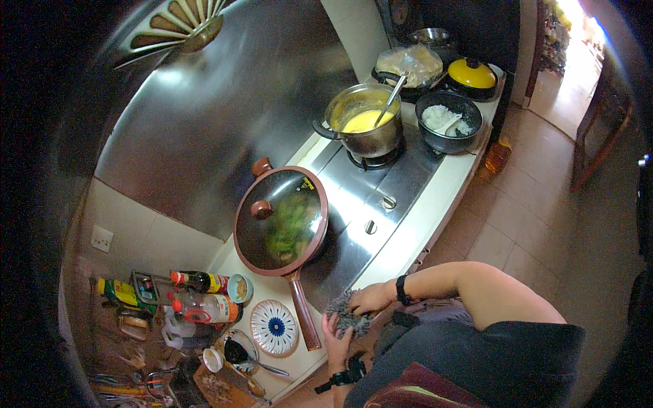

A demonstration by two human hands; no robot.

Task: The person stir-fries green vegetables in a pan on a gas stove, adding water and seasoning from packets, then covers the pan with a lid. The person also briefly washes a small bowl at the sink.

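Note:
Both hands are at a grey shaggy chenille cloth (pixel 351 313) by the counter's front edge, below the stove. My right hand (pixel 372 298) presses into it from above, fingers curled in the pile. From the lower side my left hand (pixel 336 339) grips it, with the fingers partly hidden in the strands. Close by is the brown handle (pixel 306 319) of a wok (pixel 319 245). A glass lid (pixel 250 234) with a brown rim and knob covers the wok, and green vegetables (pixel 291 224) show through the glass.
A steel pot (pixel 375 144) of yellow liquid with a ladle (pixel 392 99) sits on the far burner. Beside it is a black bowl of rice (pixel 443 118). A patterned plate (pixel 274 328), sauce bottles (pixel 209 308), a small bowl (pixel 240 288) and a dark-sauce bowl (pixel 237 352) stand at the left.

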